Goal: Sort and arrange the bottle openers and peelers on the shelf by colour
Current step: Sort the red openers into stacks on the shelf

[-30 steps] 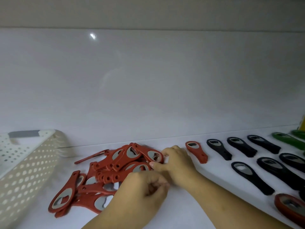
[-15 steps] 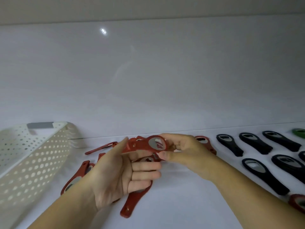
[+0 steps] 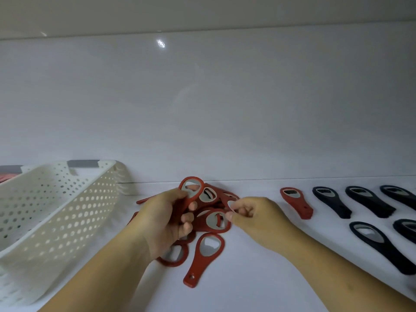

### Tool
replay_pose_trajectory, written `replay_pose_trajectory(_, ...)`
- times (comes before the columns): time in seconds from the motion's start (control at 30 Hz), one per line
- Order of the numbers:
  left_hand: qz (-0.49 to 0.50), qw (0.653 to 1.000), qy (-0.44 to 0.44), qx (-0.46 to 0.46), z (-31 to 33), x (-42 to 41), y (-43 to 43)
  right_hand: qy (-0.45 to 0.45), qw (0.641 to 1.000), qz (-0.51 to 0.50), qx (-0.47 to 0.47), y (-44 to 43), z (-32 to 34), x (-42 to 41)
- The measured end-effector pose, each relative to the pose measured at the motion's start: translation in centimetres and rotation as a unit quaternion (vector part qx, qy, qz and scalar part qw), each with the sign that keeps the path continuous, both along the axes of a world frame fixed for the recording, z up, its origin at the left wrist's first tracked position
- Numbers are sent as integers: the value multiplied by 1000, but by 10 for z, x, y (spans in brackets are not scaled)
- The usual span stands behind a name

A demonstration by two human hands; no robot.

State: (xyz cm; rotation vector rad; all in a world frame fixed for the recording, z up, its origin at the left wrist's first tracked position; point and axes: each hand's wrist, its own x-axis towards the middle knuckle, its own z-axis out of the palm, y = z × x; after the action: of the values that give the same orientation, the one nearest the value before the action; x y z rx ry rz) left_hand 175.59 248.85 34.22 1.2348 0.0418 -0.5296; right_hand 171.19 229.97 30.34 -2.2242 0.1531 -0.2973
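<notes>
Gripping raised red opener [image 3: 201,194] in left hand [image 3: 162,219]; right hand [image 3: 254,219] pinching another opener [image 3: 226,200] atop red pile [image 3: 202,216].

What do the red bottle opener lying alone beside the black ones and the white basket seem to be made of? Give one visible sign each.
Red bottle opener: body probably matt plastic or rubber, since it shows no shine; the grey insert in its head looks like metal. White basket: likely moulded plastic, smooth, pierced with even round holes.

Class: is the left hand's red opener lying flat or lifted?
Lifted: the left hand grips the red opener, ring end up, above the pile.
</notes>
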Motion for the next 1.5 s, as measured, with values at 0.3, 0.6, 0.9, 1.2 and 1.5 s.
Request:
replay_pose_trajectory(0.3,24,989,-101,110,3,-6,-3,-5,999,-34,30,2,3,6)
replay_pose_trajectory(0.6,-57,959,-171,218,3,-15,-3,-73,950,9,303,4,22,-5)
replay_pose_trajectory(0.9,-92,980,-140,109,1,-13,-4,-64,963,0,262,12,18,-7)
replay_pose_trajectory(1.2,-9,985,-133,112,-2,-10,-5,51,985,90,-137,19,12,-14)
replay_pose_trajectory(1.5,-20,985,-130,115,-3,-9,-6,65,990,90,-82,19,10,-10)
